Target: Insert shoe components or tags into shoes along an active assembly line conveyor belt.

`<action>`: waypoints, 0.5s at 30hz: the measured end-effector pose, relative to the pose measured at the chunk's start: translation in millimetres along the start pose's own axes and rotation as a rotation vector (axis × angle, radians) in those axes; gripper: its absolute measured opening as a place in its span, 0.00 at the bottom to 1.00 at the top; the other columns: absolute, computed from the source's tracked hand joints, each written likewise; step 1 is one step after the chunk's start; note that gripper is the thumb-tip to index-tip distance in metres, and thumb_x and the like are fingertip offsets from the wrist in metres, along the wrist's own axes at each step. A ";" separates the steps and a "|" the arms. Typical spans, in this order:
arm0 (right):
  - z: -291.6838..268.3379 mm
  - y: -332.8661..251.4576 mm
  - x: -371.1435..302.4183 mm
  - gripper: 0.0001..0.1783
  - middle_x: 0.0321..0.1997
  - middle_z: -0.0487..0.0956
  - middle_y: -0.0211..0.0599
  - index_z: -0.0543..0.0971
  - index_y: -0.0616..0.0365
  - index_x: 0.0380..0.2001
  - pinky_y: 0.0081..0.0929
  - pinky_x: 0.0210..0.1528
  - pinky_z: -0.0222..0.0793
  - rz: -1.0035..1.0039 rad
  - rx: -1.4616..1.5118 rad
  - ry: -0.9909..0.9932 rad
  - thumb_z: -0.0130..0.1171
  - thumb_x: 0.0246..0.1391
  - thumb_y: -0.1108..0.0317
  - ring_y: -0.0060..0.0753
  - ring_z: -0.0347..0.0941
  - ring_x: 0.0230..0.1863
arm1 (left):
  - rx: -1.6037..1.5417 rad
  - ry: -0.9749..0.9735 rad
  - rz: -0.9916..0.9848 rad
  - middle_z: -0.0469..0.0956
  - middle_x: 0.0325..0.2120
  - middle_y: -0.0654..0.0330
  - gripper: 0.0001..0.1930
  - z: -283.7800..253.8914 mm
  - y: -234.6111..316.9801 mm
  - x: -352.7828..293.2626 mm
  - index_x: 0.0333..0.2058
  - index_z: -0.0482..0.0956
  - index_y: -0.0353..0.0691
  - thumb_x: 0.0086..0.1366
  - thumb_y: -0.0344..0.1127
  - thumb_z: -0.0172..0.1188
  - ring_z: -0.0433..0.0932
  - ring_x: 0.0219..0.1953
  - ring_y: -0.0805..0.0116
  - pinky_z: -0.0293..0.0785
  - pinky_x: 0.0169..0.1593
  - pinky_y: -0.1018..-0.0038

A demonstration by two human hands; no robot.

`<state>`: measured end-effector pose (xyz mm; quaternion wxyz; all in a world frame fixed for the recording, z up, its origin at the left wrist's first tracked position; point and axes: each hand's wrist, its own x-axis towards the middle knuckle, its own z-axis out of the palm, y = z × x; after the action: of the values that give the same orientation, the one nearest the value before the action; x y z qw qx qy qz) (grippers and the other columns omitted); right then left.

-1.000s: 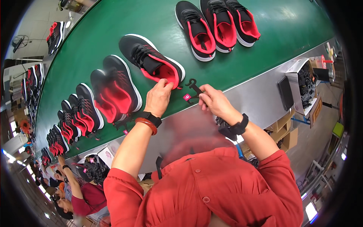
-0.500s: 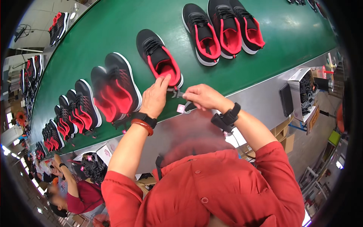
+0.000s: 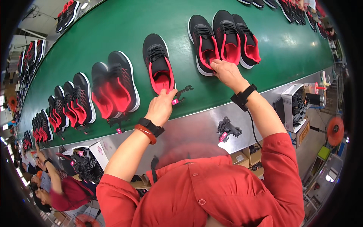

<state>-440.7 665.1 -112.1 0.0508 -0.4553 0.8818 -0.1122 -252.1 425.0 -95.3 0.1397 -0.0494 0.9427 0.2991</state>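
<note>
A black sneaker with red lining (image 3: 157,53) stands alone on the green belt, toe pointing away. My left hand (image 3: 161,107) is closed on its heel. Beside that heel is a black plastic hanger (image 3: 185,90) with a pink tag, partly behind my fingers; whether the fingers also touch it I cannot tell. Farther right, my right hand (image 3: 228,75) pinches the heel of another black sneaker (image 3: 202,41), the leftmost of three set close together. The middle sneaker (image 3: 228,36) and the right-hand sneaker (image 3: 247,41) stand against it.
Blurred sneakers (image 3: 120,75) and several more pairs run down the belt (image 3: 176,22) to the left. Black hangers (image 3: 228,129) lie piled on the metal ledge (image 3: 196,128). Hanger-filled boxes stand at both sides, one white box (image 3: 290,108) at right. A co-worker's sleeve (image 3: 72,195) shows lower left.
My right hand has left the hanger and gone right to the three sneakers' leftmost heel. My left hand has shifted onto the single shoe's heel. A hanger pile has come into sight on the ledge.
</note>
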 end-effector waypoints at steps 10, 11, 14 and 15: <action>-6.1 -73.2 12.1 0.14 0.28 0.73 0.31 0.76 0.48 0.28 0.34 0.37 0.63 -0.222 -0.115 -0.007 0.69 0.43 0.57 0.35 0.72 0.34 | -0.064 0.009 -0.068 0.75 0.36 0.42 0.19 0.6 -1.4 0.1 0.49 0.76 0.40 0.60 0.23 0.46 0.76 0.37 0.38 0.71 0.43 0.51; -7.0 -74.8 12.6 0.13 0.28 0.73 0.31 0.77 0.48 0.29 0.34 0.37 0.63 -0.228 -0.117 -0.013 0.68 0.43 0.57 0.35 0.72 0.34 | -0.067 0.009 -0.070 0.75 0.36 0.42 0.19 0.9 -1.5 -1.3 0.49 0.76 0.39 0.60 0.23 0.46 0.76 0.37 0.39 0.71 0.43 0.52; -8.7 -73.1 14.2 0.12 0.27 0.74 0.30 0.78 0.47 0.29 0.33 0.37 0.63 -0.243 -0.128 -0.019 0.68 0.43 0.57 0.34 0.72 0.34 | -0.048 0.027 -0.057 0.76 0.38 0.37 0.17 3.7 -0.1 -1.4 0.48 0.77 0.38 0.64 0.28 0.43 0.79 0.36 0.41 0.75 0.43 0.52; -5.6 -73.9 14.0 0.12 0.27 0.74 0.30 0.78 0.47 0.28 0.33 0.37 0.63 -0.247 -0.130 -0.015 0.68 0.43 0.57 0.34 0.72 0.34 | -0.054 0.027 -0.065 0.76 0.37 0.39 0.18 4.4 0.0 -0.6 0.49 0.77 0.39 0.63 0.27 0.44 0.78 0.37 0.40 0.74 0.43 0.52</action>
<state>-391.4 613.2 -88.4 0.0138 -0.5635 0.8240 -0.0569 -250.6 427.6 -98.6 0.1350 -0.0877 0.9339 0.3192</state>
